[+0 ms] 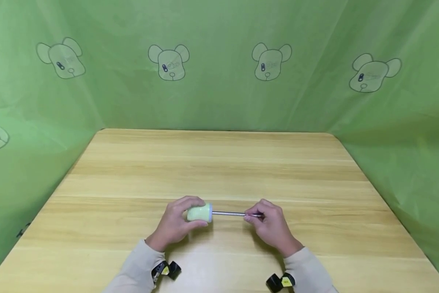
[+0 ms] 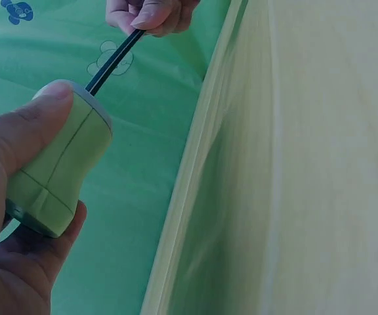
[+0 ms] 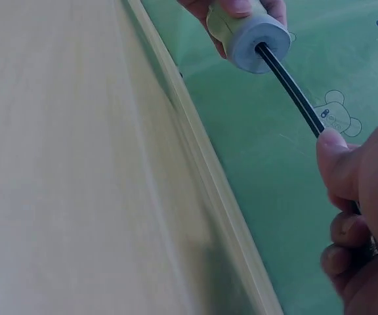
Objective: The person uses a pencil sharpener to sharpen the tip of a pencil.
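My left hand [image 1: 177,217] grips a small pale green pencil sharpener [image 1: 199,213], thumb on one side and fingers on the other. The sharpener lies on its side in the air, its blue-grey end [image 3: 260,44] facing my right hand. From the hole in that end runs a dark striped pencil [image 1: 228,213]; the tip inside is hidden. My right hand [image 1: 272,226] pinches the pencil near its far end between thumb and fingers. In the left wrist view the sharpener's body [image 2: 64,164] shows a dark bottom edge.
Both hands are above the near half of a wooden table [image 1: 219,162]. Green curtains [image 1: 219,101] with bear-head prints surround the table's back and sides. Each wrist carries a small black camera, the left one [image 1: 174,270] and the right one [image 1: 274,283].
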Available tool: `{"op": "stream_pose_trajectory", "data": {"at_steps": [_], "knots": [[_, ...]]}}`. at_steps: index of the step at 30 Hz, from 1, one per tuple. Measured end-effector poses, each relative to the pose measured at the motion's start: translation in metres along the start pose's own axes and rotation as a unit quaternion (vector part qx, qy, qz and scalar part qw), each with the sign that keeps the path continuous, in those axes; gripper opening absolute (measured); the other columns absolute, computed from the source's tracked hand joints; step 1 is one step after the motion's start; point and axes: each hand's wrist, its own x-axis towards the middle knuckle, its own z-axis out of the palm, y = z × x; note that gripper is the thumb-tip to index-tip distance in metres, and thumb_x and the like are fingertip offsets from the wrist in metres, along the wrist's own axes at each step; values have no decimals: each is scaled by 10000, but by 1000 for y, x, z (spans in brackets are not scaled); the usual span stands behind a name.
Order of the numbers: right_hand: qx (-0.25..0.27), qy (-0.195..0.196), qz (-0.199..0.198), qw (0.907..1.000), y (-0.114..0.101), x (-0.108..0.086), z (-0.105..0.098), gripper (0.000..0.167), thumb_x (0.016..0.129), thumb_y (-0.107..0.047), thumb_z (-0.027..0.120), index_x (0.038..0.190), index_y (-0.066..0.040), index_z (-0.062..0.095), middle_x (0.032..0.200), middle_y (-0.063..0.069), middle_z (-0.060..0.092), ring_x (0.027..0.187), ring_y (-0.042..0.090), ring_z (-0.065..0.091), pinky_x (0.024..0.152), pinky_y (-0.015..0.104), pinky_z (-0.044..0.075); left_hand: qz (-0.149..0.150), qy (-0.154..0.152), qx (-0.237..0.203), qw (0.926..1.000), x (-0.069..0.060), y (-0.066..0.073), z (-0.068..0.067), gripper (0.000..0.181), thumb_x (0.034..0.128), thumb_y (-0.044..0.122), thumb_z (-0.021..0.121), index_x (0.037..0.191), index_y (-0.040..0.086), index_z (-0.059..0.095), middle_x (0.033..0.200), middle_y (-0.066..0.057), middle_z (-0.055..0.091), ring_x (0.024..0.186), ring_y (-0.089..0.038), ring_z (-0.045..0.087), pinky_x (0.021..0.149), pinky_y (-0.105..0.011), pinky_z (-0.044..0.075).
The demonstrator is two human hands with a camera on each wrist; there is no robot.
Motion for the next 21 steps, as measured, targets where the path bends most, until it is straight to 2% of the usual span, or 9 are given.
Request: {"op": "stream_pose_trajectory", "data": {"at_steps": [3, 6, 8, 9, 11, 13, 15, 18, 21], "knots": [[194, -452, 691, 9964, -4, 0, -2, 184, 715, 163, 748, 750, 3, 664, 729, 55, 652, 601, 113, 555, 518, 214, 489, 149, 2, -52, 9999, 0, -1, -1, 442, 650, 137, 879, 1037, 60, 679, 1097, -91, 683, 983, -252, 650, 798, -323, 555], [338, -993, 1421, 9843, 2, -3, -4, 115, 808, 72, 719, 773, -27, 673, 738, 20, 656, 625, 91, 543, 552, 242, 488, 324, 4, -94, 9994, 0, -2, 0, 436, 642, 130, 878, 1025, 61, 680, 1088, -90, 685, 987, -261, 651, 815, -334, 554], [379, -1194, 1694, 9776, 8, -4, -4, 99, 842, 21, 707, 778, -50, 679, 725, 0, 646, 616, 89, 522, 552, 245, 471, 355, -20, -118, 9993, 0, -2, 0, 433, 637, 128, 878, 1017, 62, 681, 1086, -91, 686, 985, -263, 652, 814, -334, 553], [337, -1195, 1724, 9772, 8, -5, -5, 101, 844, 8, 709, 775, -61, 684, 712, -8, 637, 605, 86, 512, 545, 244, 463, 348, -32, -127, 9993, 0, -2, 1, 433, 636, 126, 879, 1015, 62, 680, 1085, -92, 686, 984, -265, 652, 809, -333, 554], [178, -1025, 1573, 9820, 10, -5, -4, 98, 835, 3, 723, 765, -59, 693, 705, -14, 638, 600, 78, 515, 538, 240, 465, 307, -36, -125, 9994, 0, -1, 2, 435, 633, 125, 881, 1013, 60, 680, 1082, -94, 686, 978, -264, 652, 802, -329, 554], [-134, -642, 1180, 9908, 11, -6, -1, 102, 804, 15, 755, 766, -68, 710, 726, -34, 638, 620, 70, 528, 544, 238, 476, 178, 6, -109, 9998, 0, 0, 3, 438, 631, 127, 885, 1014, 60, 684, 1080, -91, 687, 973, -256, 651, 786, -318, 553], [-545, -171, 728, 9957, 12, -6, 2, 111, 763, 19, 795, 788, -68, 731, 766, -42, 637, 652, 68, 545, 558, 237, 491, 71, 89, -116, 9999, 0, 1, 4, 439, 631, 127, 890, 1013, 56, 687, 1070, -89, 690, 957, -244, 653, 767, -308, 555], [-977, 353, 157, 9945, 13, -5, 3, 202, 687, 3, 852, 845, -49, 736, 829, -10, 623, 707, 91, 561, 590, 224, 500, -158, 199, -172, 9995, -1, 2, 4, 430, 649, 140, 888, 1019, 49, 689, 1044, -85, 696, 903, -211, 652, 710, -286, 556], [-1024, 667, -300, 9921, 12, -4, 3, 304, 610, 0, 888, 856, -27, 712, 847, 19, 607, 727, 124, 566, 603, 203, 492, -460, 226, -359, 9980, -2, 3, 3, 413, 678, 148, 878, 1028, 36, 687, 1004, -88, 699, 818, -175, 639, 647, -276, 557]]}}
